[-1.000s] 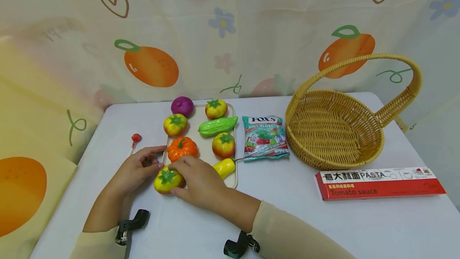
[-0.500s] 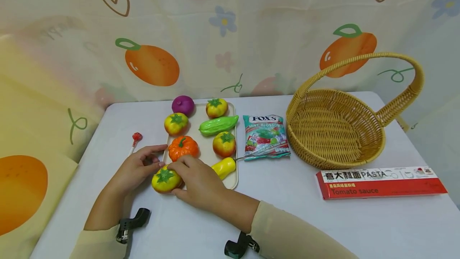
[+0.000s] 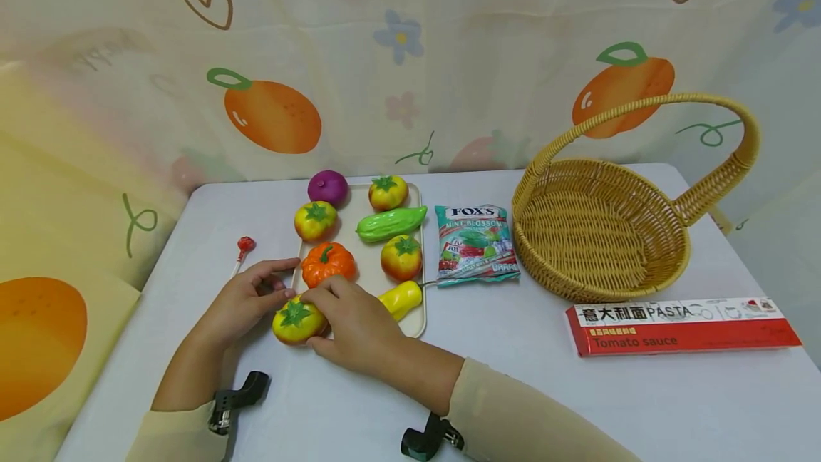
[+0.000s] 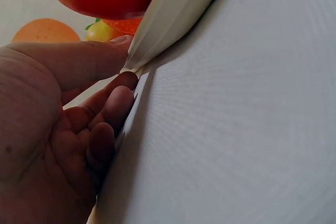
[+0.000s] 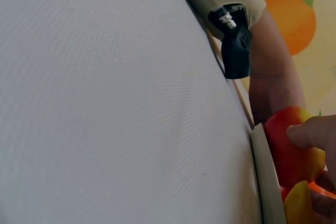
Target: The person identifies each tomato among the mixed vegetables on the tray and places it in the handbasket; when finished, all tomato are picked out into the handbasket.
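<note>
In the head view, my right hand (image 3: 362, 319) holds a yellow-and-red toy persimmon (image 3: 296, 321) with a green leafy top, at the near left corner of a cream tray (image 3: 359, 194). The thumb lies on its red side in the right wrist view. My left hand (image 3: 246, 301) is at the tray's left edge; its thumb and fingers pinch the rim in the left wrist view. On the tray sit an orange toy pumpkin (image 3: 328, 264), several similar persimmons, a green bumpy gourd (image 3: 391, 224), a purple onion-like ball (image 3: 328, 187) and a yellow pepper-like toy (image 3: 403, 300), partly hidden by my right hand.
Right of the tray lies a candy bag (image 3: 477, 244). A wicker basket (image 3: 532, 266) with a tall handle stands farther right, behind a red-and-white pasta box (image 3: 683, 330). A red lollipop (image 3: 245, 244) lies left of the tray on the white tablecloth (image 3: 513, 405).
The persimmon under my right hand has shifted slightly left since one second ago. My left hand stays at the tray's edge, and the other things have not moved.
</note>
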A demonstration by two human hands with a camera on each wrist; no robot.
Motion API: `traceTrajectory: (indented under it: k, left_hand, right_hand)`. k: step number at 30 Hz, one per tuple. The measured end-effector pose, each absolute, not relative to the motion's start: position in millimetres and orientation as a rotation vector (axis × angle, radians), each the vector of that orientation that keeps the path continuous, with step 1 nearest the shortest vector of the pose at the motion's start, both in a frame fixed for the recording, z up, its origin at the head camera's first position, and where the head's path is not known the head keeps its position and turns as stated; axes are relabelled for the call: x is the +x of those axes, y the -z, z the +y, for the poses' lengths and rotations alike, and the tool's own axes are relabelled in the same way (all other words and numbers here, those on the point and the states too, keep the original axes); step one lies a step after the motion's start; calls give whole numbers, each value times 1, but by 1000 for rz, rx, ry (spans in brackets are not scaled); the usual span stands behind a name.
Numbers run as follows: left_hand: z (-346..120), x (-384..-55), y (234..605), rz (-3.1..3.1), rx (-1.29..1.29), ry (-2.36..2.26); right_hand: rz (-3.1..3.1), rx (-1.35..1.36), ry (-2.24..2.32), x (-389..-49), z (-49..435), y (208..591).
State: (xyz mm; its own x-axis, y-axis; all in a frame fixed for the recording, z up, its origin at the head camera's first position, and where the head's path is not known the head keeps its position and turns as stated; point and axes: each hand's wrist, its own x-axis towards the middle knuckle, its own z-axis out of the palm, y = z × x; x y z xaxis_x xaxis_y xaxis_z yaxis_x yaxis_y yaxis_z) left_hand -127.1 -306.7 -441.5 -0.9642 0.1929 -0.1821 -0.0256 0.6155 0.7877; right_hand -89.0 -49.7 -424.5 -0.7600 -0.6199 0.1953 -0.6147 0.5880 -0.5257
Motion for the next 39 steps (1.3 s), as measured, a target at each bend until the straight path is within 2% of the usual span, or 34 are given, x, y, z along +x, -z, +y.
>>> traceTrajectory:
  k: [16, 30, 39]
  left_hand:
    - [-308, -126, 440, 2577, 144, -1284]
    - [-308, -127, 444, 2612, 130, -1253]
    - [-304, -125, 441, 2618, 140, -1292]
  right_hand:
    - [2690, -1149, 1128, -89, -35, 415]
    - [2467, -1137, 1515, -82, -11, 404]
    - [2444, -1067, 1548, -77, 4, 400]
